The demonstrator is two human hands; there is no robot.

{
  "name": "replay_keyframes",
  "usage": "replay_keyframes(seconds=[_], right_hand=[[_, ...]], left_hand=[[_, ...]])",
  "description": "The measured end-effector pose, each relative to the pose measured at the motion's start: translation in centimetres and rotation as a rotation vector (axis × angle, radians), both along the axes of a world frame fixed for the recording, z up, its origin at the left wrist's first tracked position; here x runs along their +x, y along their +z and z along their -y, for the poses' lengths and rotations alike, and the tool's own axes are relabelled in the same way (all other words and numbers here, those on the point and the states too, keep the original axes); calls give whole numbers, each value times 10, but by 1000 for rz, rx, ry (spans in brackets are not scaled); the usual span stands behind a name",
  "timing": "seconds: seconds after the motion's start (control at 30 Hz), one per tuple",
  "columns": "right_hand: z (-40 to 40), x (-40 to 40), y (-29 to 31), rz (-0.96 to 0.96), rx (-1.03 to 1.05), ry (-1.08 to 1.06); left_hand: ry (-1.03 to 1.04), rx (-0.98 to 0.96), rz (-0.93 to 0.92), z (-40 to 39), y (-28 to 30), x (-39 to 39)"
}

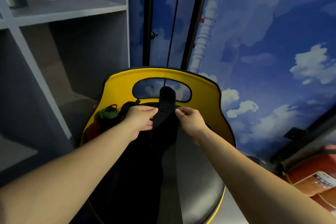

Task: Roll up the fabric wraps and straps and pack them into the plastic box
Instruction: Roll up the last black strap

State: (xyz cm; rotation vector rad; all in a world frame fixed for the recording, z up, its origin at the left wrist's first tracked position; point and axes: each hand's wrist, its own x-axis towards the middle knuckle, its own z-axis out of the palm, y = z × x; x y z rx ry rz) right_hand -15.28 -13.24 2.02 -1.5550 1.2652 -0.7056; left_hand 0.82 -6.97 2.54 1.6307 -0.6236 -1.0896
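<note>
Black fabric wrap [166, 114] stretches between a person's two hands above a yellow-backed chair [203, 92], its rounded upper end rising in front of the oval cut-out in the backrest while the long tail hangs down over the dark seat [200, 187] towards the camera. The left hand [141, 119] has its grip closed on the wrap's left edge, fingers curled round it; the right hand [189, 121] pinches the right edge between thumb and fingertips. Both grips sit just below the wrap's top end, near each other. The step in hand appears to be the start of a roll: the end is held square, not yet turned over. The next move likely calls for folding that top end down and winding it tightly while the tail feeds up. A green bundle [109, 112] and something red [94, 131] lie on the seat by the left forearm, too dim to identify. No plastic box is in view. Grey shelves [63, 12] stand at left; a sky-printed wall [272, 60] fills the background.
</note>
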Motion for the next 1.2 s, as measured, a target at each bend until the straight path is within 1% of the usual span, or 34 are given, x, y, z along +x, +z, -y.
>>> replay_keyframes(seconds=[0.2,0.37,0.43,0.5,0.6,0.73,0.87,1.2], right_hand=[[42,10,-24,21,59,-122],[73,28,-42,105,151,-234],[82,34,-49,143,191,-271],[86,36,-56,136,205,-271],[83,34,-64,135,228,-187],[71,24,-68,116,243,-120],[43,11,-62,95,232,-95],[-68,-35,-39,117,207,-87]], left_hand=[[133,32,173,47,-29,13],[189,68,225,82,-45,21],[172,77,209,95,-53,27],[114,94,202,104,-63,31],[44,107,208,106,-73,31],[8,48,166,88,-69,18],[-10,40,193,54,-64,2],[2,60,146,-71,-42,-42]])
